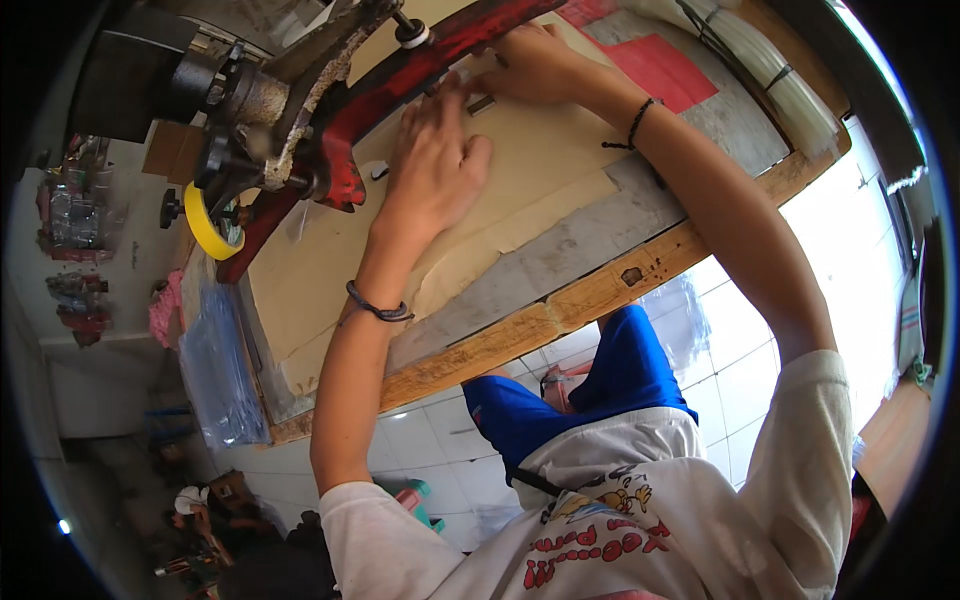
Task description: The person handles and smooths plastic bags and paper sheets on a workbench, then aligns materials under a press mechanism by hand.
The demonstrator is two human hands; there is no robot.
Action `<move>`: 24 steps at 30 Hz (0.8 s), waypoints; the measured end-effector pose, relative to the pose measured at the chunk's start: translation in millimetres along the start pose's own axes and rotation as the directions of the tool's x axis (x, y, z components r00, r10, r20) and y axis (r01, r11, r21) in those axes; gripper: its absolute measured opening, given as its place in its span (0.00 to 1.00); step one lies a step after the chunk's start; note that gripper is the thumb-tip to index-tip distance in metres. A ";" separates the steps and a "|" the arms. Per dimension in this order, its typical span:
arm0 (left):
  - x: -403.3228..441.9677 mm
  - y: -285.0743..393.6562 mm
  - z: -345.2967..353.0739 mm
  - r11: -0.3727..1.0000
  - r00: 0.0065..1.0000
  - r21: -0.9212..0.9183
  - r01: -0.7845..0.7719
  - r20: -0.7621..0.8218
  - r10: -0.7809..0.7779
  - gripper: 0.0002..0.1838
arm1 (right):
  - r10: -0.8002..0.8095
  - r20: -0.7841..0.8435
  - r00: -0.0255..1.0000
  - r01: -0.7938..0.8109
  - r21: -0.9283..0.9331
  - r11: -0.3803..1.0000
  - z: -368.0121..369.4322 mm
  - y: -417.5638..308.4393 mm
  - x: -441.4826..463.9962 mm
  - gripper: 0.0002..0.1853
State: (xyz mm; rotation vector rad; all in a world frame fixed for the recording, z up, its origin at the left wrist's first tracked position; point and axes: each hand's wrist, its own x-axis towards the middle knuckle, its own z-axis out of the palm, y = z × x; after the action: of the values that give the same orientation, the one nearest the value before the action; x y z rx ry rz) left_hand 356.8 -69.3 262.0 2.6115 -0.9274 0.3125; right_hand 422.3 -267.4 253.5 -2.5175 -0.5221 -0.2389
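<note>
My left hand (436, 150) lies on the tan sheet (535, 190) covering the work table, palm down, its fingers stretched forward and the thumb apart. Its fingertips reach close to the red metal bar (400, 85) of a machine. Just beyond it, my right hand (540, 65) bends its fingers down near the same bar. Whatever those fingertips hold, if anything, is too small to make out. A small dark metal strip (482, 104) lies between the two hands. Left of my left hand is a small black-and-white piece (377, 171).
The machine's dark body (275, 110) carries a yellow tape roll (208, 225) at left. A red sheet (662, 72) and bundled clear tubing (770, 75) lie at the far right. Clear plastic (220, 365) hangs by the table's left end. A wooden edge (560, 315) runs along the front.
</note>
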 end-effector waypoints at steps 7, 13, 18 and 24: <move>-0.6 -3.7 4.6 1.000 1.000 0.025 -0.001 -0.025 0.001 0.34 | -0.190 -0.119 0.975 0.181 -0.078 0.980 11.3 13.2 0.5 0.24; -1.2 -4.6 5.1 0.999 1.000 0.024 0.023 -0.014 -0.023 0.34 | -0.151 -0.035 0.988 0.143 -0.173 0.975 1.3 1.3 -2.1 0.23; -1.5 -7.4 8.0 0.999 1.000 0.046 0.025 0.000 -0.025 0.35 | -0.092 0.068 0.993 0.094 -0.016 0.995 -1.1 6.4 4.1 0.24; 2.2 -5.3 5.3 0.999 1.000 0.046 0.009 -0.019 -0.008 0.34 | -0.001 -0.009 1.000 0.000 -0.055 0.998 7.7 -8.8 0.3 0.20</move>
State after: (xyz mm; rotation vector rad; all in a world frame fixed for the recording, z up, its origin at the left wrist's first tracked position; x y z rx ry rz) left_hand 362.3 -68.8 256.6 2.6492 -0.9135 0.3597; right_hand 419.3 -256.3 251.4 -2.5687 -0.5188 -0.2688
